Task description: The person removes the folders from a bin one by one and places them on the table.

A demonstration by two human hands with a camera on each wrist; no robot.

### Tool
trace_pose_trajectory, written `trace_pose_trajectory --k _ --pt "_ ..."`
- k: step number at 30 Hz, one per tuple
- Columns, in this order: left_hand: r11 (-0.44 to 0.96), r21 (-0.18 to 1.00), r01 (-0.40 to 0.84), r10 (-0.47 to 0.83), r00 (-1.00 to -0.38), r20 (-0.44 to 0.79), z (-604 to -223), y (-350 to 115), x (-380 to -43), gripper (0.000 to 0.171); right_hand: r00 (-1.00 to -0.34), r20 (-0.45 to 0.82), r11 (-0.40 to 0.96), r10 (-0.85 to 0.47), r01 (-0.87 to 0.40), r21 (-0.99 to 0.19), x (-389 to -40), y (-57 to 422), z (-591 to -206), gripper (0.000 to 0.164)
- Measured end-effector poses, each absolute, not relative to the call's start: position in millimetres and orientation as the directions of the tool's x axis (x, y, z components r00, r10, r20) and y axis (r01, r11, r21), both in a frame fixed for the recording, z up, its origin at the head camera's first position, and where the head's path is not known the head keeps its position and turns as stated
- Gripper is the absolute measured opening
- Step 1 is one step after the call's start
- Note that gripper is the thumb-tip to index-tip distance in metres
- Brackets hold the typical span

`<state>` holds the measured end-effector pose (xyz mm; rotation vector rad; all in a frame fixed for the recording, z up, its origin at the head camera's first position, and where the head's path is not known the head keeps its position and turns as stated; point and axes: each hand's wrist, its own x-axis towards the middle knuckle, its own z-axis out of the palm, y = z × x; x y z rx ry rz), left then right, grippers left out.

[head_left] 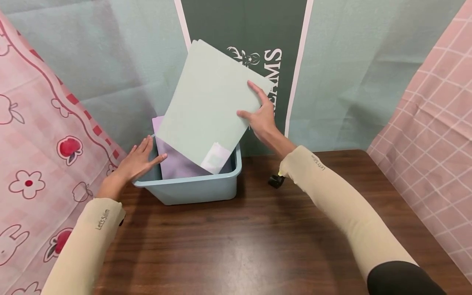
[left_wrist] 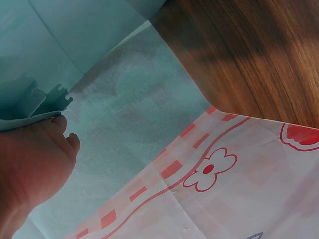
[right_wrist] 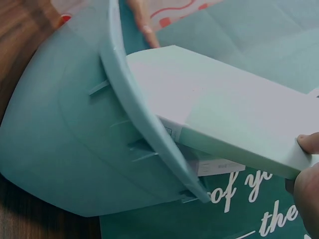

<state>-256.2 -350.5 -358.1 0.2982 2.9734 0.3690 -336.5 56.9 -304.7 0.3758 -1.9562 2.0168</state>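
Observation:
A pale green file folder [head_left: 214, 102] with a white label near its lower corner leans at a slant over a light blue plastic bin [head_left: 195, 190]. Its lower end reaches down into the bin. My right hand [head_left: 262, 116] grips the folder's right edge, thumb and index finger on the near face. In the right wrist view, the folder [right_wrist: 234, 109] shows a narrow spine. A purple folder [head_left: 177, 162] stands inside the bin, partly behind the green one. At the bin's left rim, my left hand [head_left: 138, 162] rests with fingers extended and thumb spread inward.
The bin stands at the back of a dark brown wooden table [head_left: 236, 241]. Behind it hangs a grey-green cloth [head_left: 339, 82] with printed lettering. Pink patterned cloths [head_left: 55, 164] flank both sides. A small black object [head_left: 275, 180] shows beneath my right wrist.

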Motion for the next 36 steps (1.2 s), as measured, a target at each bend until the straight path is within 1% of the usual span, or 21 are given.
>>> trace_pose_trajectory --k 18,27,36 --pt "0.95 0.261 0.172 0.207 -0.972 -0.112 -359.0 -353.2 -254.6 0.104 -0.928 0.349 -0.183 0.13 -0.368 -0.911 -328.8 80.9 -286.6 0.094" --pt "0.951 0.26 0.168 0.204 -0.972 -0.115 -360.6 -349.3 -253.9 0.104 -0.911 0.395 -0.277 0.119 -0.412 -0.868 -322.7 102.8 -284.4 0.092" --pt "0.951 0.259 0.169 0.204 -0.973 -0.113 -358.6 -344.7 -256.0 0.105 -0.908 0.391 -0.34 0.152 -0.42 -0.842 -314.9 125.6 -273.0 0.095"
